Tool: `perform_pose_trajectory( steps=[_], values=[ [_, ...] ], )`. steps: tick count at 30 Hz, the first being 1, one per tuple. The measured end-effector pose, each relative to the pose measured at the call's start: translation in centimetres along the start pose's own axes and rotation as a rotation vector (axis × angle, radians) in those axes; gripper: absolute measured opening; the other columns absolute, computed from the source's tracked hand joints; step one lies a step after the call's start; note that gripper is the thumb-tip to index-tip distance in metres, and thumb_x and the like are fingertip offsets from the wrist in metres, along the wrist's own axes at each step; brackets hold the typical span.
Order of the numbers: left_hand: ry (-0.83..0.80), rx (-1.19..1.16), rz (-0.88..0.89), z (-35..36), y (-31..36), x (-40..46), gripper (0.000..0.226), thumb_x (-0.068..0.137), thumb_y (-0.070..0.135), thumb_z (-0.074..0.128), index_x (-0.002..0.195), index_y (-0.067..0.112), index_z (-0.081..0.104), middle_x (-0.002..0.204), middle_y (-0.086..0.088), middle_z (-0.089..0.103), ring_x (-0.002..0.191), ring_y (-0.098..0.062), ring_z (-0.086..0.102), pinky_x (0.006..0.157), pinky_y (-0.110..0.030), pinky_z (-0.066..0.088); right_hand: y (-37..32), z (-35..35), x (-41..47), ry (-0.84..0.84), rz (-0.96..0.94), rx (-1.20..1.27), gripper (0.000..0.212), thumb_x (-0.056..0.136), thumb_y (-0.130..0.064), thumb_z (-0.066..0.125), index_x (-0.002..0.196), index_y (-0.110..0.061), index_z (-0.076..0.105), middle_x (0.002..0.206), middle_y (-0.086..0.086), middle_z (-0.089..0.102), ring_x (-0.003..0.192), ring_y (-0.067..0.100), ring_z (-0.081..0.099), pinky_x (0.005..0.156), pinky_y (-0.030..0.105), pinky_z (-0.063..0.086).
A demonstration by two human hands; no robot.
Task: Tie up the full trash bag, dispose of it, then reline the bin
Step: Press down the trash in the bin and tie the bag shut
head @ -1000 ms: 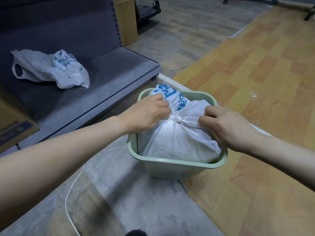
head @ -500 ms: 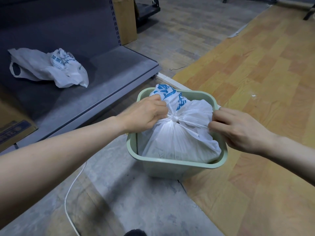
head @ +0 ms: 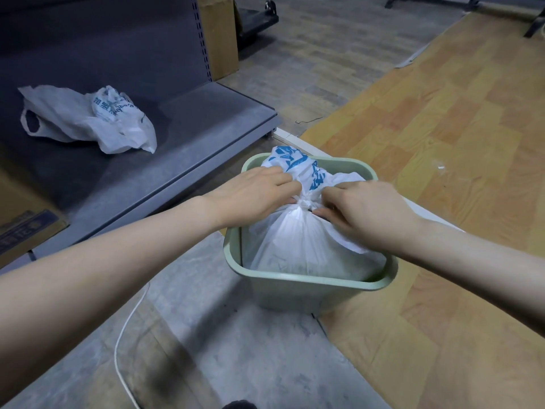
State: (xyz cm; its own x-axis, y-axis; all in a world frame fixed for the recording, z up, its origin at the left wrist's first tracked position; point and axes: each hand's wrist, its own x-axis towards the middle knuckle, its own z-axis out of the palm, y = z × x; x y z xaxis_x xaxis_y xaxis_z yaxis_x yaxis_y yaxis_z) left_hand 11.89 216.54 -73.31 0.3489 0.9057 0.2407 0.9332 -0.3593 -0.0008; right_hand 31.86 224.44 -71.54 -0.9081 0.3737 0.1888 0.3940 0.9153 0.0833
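Both hands pinch the knot: your left hand (head: 259,193) and right hand (head: 368,214) grip the trash bag (head: 298,240), sitting inside the green bin (head: 309,286). Pull too hard and the thin plastic may tear; pull unevenly and the knot may slip.

both arms outstretched, left grip (head: 259,193) and right grip (head: 365,214) curled, pinching, knuckles up
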Motion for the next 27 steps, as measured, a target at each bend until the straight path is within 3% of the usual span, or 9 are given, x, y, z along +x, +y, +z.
perform_pose_trajectory(
  steps=[2, 4, 7, 9, 11, 14, 20, 27],
  values=[
    [0.033, 0.032, 0.036, -0.2, -0.1, 0.1, 0.032, 0.096, 0.027, 0.031, 0.087, 0.008, 0.056, 0.08, -0.009, 0.056, 0.073, -0.024, 0.044, 0.06, -0.033, 0.033, -0.4, 0.3, 0.1, -0.034, 0.062, -0.005, 0.037, 0.096, -0.049, 0.032, 0.086, -0.016, 0.044, 0.083, 0.004, 0.063, 0.072, 0.027, 0.054, 0.045, 0.029, 0.019],
    [0.044, 0.079, 0.076, -0.3, 0.0, 0.2, 0.03, 0.091, 0.021, 0.031, 0.08, 0.008, 0.055, 0.073, -0.01, 0.054, 0.066, -0.025, 0.045, 0.057, -0.032, 0.031, -0.6, 0.3, 0.2, -0.102, 0.18, 0.142, 0.04, 0.095, -0.05, 0.036, 0.087, -0.012, 0.045, 0.076, 0.007, 0.058, 0.07, 0.027, 0.051, 0.052, 0.031, 0.029],
    [0.05, 0.168, 0.135, -0.4, 0.0, 0.4, 0.009, 0.081, 0.004, 0.057, 0.073, 0.009, 0.057, 0.065, -0.009, 0.052, 0.059, -0.026, 0.048, 0.055, -0.027, 0.031, -0.4, 0.4, 0.2, -0.227, 0.304, 0.368, 0.044, 0.095, -0.045, 0.042, 0.069, -0.011, 0.049, 0.061, 0.003, 0.049, 0.061, 0.02, 0.044, 0.049, 0.03, 0.025],
    [0.056, 0.2, 0.164, -0.4, -0.1, 0.4, 0.013, 0.075, -0.001, 0.062, 0.073, 0.01, 0.058, 0.065, -0.006, 0.053, 0.058, -0.025, 0.049, 0.057, -0.027, 0.031, -0.2, 0.2, -0.2, -0.176, 0.245, 0.413, 0.05, 0.096, -0.042, 0.043, 0.053, -0.016, 0.036, 0.049, -0.002, 0.038, 0.049, 0.013, 0.035, 0.046, 0.026, 0.02],
    [0.076, 0.237, 0.203, -0.5, -0.2, 0.5, 0.015, 0.076, -0.001, 0.052, 0.074, 0.012, 0.059, 0.066, -0.005, 0.054, 0.059, -0.024, 0.049, 0.061, -0.027, 0.027, 0.2, -0.1, -0.6, -0.05, 0.089, 0.353, 0.056, 0.095, -0.044, 0.041, 0.048, -0.018, 0.025, 0.04, -0.003, 0.026, 0.041, 0.011, 0.026, 0.044, 0.027, 0.018],
    [0.092, 0.246, 0.239, -0.7, -0.1, 0.7, 0.025, 0.077, -0.001, 0.04, 0.074, 0.011, 0.061, 0.066, -0.005, 0.054, 0.059, -0.023, 0.048, 0.06, -0.027, 0.021, 0.8, -0.4, -0.9, 0.051, -0.062, 0.273, 0.053, 0.09, -0.047, 0.033, 0.047, -0.016, 0.024, 0.039, -0.001, 0.015, 0.037, 0.016, 0.017, 0.043, 0.026, 0.015],
    [0.126, 0.211, 0.235, -0.4, -0.2, 0.6, 0.03, 0.075, -0.001, 0.034, 0.07, 0.011, 0.061, 0.062, -0.003, 0.053, 0.056, -0.023, 0.048, 0.058, -0.028, 0.022, 1.4, 0.4, -0.7, 0.145, -0.179, 0.275, 0.046, 0.09, -0.035, 0.036, 0.049, -0.017, 0.026, 0.041, 0.0, 0.022, 0.038, 0.02, 0.02, 0.036, 0.029, 0.024],
    [0.17, 0.248, 0.278, -0.3, -0.2, 0.7, 0.03, 0.074, 0.0, 0.037, 0.07, 0.015, 0.063, 0.063, 0.0, 0.056, 0.054, -0.021, 0.049, 0.055, -0.026, 0.031, 1.9, 0.6, -1.5, 0.189, -0.249, 0.277, 0.048, 0.089, -0.025, 0.043, 0.044, -0.007, 0.035, 0.035, 0.009, 0.032, 0.037, 0.02, 0.02, 0.037, 0.022, 0.023]
  ],
)
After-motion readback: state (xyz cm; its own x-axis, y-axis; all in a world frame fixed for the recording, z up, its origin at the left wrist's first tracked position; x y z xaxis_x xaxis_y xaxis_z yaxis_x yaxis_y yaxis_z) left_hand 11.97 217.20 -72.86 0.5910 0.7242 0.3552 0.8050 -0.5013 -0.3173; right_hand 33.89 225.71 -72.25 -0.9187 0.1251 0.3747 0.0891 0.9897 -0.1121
